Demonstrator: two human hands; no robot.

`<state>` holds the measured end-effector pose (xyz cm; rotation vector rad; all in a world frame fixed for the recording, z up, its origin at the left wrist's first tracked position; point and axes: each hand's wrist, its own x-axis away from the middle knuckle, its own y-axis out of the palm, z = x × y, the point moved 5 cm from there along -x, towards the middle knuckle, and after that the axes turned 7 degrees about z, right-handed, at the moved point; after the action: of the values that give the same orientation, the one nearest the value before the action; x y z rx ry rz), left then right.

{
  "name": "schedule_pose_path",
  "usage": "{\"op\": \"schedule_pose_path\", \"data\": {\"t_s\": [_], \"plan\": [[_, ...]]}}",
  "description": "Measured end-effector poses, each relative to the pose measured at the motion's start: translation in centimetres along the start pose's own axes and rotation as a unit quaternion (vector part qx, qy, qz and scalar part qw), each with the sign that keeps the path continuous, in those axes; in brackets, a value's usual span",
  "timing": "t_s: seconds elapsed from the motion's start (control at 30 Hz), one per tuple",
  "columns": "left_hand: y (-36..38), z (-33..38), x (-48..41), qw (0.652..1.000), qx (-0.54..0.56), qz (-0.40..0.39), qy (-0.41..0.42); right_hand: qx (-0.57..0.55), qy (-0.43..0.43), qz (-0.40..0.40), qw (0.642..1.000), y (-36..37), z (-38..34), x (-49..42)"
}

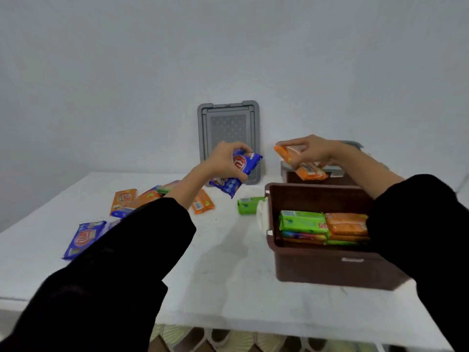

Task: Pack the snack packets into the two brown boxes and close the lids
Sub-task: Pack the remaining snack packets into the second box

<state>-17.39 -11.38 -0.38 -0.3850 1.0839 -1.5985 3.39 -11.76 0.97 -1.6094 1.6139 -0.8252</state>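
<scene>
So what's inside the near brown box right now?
Stacked flat in the near brown box: green packets beside orange packets, more layers beneath. The right sleeve covers its right part, hiding what lies there.

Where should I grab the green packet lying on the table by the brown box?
Come from above and pinch the green packet across its long edges, near the left end. It lies flat, and its right end sits by the nearer brown box wall.
</scene>
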Motion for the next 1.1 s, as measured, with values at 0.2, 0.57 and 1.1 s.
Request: {"op": "schedule_pose_path", "data": {"t_s": [0.2,0.57,1.1], "plan": [[7.0,8.6,-0.1,0.982,-0.071,-0.117,0.133,0.073,0.006,-0.044,0.996,-1.9,8.4,5.9],[17.5,8.5,0.5,0.926,-0.223,-0.263,0.153,0.274,-0.061,-0.085,0.956,3.2,14.2,8.1],[19.3,7.7,0.4,0.955,-0.128,-0.23,0.135,0.179,-0.093,-0.045,0.978,4.5,15.9,6.8]]}}
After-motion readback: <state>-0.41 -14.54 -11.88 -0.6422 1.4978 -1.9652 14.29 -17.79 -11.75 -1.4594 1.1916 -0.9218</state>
